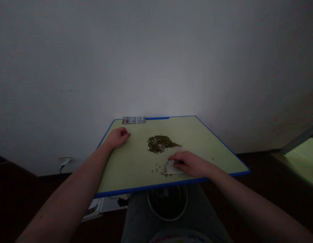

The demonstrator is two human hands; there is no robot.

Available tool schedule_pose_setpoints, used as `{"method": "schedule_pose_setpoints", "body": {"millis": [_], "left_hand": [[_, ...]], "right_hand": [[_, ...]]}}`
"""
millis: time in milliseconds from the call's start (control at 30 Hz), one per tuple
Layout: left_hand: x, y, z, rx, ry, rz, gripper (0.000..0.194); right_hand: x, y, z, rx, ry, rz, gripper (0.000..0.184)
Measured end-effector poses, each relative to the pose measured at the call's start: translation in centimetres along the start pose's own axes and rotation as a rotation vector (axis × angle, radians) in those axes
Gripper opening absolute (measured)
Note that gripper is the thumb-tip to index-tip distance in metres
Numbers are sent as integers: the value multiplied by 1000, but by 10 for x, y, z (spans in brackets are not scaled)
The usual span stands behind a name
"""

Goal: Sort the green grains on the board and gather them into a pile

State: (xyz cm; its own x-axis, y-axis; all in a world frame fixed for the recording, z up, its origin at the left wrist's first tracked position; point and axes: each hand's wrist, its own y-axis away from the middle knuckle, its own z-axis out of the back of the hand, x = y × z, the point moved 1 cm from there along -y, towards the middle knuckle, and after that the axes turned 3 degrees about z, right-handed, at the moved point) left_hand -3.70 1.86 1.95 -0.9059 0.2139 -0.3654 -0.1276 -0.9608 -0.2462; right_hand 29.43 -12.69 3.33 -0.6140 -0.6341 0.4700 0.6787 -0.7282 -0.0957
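On the pale tabletop (136, 162) lies a loose pile of small greenish-brown grains (157, 143), like dried beans or seeds, with a thin tail reaching right. My right hand (188, 162) grips a pale half-round scraper-like piece (171, 167) flat against the table near its front edge. Its exact kind is too dim to tell. A few stray grains (156, 165) lie around its left side and by its lower edge. My left hand (118, 137) rests on the table's left part, fingers curled closed, with nothing visible in them, apart from the pile.
A bowl (168, 217) with a light rim and dark inside sits on my lap, below the table's blue edge (151, 188). At the back left lies a phone-like object (133, 120), partly blurred. A small dark sliver (212, 159) lies right. The wall (156, 67) stands behind.
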Motion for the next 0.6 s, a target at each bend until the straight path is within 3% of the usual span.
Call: {"method": "schedule_pose_setpoints", "body": {"millis": [300, 600], "left_hand": [[-3, 3, -2, 69, -11, -64, 30], [1, 1, -5, 69, -8, -115, 30]], "right_hand": [[6, 8, 1, 54, -26, 15, 33], [14, 18, -2, 7, -60, -52, 33]]}}
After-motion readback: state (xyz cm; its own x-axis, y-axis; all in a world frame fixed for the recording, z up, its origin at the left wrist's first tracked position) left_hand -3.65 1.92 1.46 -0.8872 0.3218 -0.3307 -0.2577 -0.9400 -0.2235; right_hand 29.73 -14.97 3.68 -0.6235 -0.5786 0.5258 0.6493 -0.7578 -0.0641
